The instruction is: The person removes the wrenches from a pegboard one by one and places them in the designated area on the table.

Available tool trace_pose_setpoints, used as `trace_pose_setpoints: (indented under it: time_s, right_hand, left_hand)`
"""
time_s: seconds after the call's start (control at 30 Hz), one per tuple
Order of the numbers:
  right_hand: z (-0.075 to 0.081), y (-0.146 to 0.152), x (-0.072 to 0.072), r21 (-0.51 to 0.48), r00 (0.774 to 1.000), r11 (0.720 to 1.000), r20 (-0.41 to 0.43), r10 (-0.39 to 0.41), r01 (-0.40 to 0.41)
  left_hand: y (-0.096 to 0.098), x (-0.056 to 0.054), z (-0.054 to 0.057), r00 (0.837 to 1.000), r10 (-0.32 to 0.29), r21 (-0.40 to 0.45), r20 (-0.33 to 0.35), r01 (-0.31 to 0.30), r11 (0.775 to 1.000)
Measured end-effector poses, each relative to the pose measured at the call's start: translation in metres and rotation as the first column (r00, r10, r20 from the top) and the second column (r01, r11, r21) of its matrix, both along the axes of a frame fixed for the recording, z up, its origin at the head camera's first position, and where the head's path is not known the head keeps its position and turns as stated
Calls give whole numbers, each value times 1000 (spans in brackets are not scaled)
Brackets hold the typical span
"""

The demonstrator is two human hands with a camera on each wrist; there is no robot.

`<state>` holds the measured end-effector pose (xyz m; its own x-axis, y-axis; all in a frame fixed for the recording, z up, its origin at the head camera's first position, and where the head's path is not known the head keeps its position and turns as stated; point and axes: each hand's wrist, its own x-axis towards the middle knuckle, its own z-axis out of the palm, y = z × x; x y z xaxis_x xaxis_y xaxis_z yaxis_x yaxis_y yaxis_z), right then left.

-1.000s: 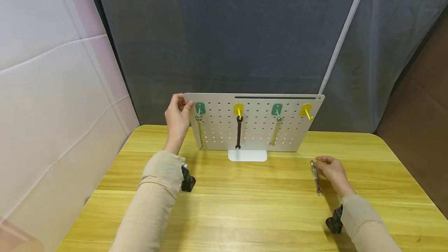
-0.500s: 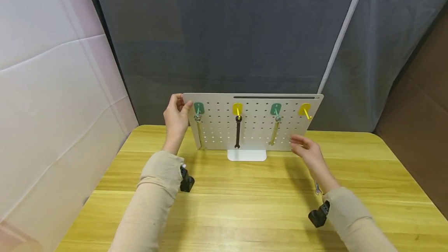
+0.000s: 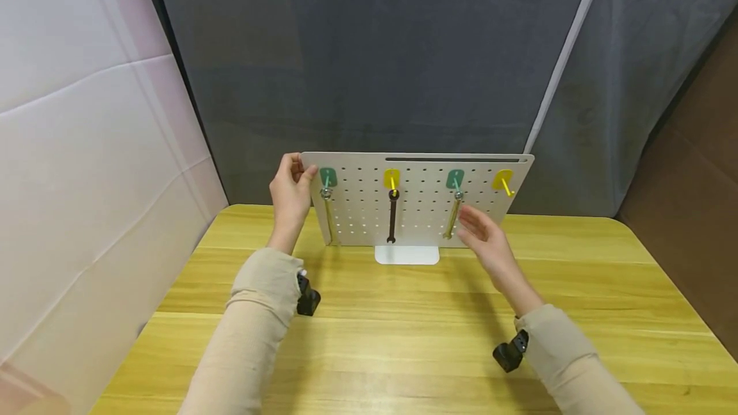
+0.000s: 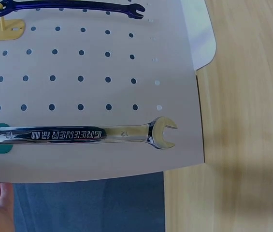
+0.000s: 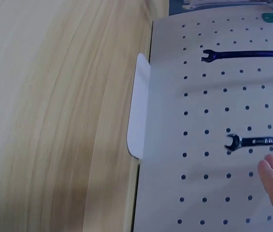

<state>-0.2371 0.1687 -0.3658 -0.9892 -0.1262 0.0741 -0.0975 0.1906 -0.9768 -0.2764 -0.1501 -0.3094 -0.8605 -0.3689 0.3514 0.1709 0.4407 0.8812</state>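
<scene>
The head view is showing the left hand [image 3: 290,196] pinching the upper corner of the pegboard [image 3: 423,219], while the right hand [image 3: 485,240] is hovering in front of the board, its fingers loosely extended and seemingly grasping nothing. A chrome wrench [image 3: 453,215] is hanging from a green hook [image 3: 455,178] just beside the right fingertips, toward the left hand; the right wrist view is showing them apart. The dark wrench [image 3: 393,218] is hanging between the two hands, and another chrome wrench [image 4: 126,134] is hanging just beside the left grip. In my judgement, working well here is depending on that left pinch steadying the board against rocking on its foot [image 3: 407,255]. The right fingers are needing a light touch: bumping could be setting the nearest wrench swinging.
</scene>
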Motion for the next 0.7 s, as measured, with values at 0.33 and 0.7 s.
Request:
trace_pose_setpoints:
  time_s: [0.33,0.7]
  right_hand:
    - [2,-11,3,-45,999,998,31,-32,34]
    - [7,-12,8,-99,999,994,19,-35,37]
  left_hand:
    - [-1,0,-1,1000,-9,-6,-3,9,1000]
    - [0,1,-1,1000,-9,-17,-9,8,1000]
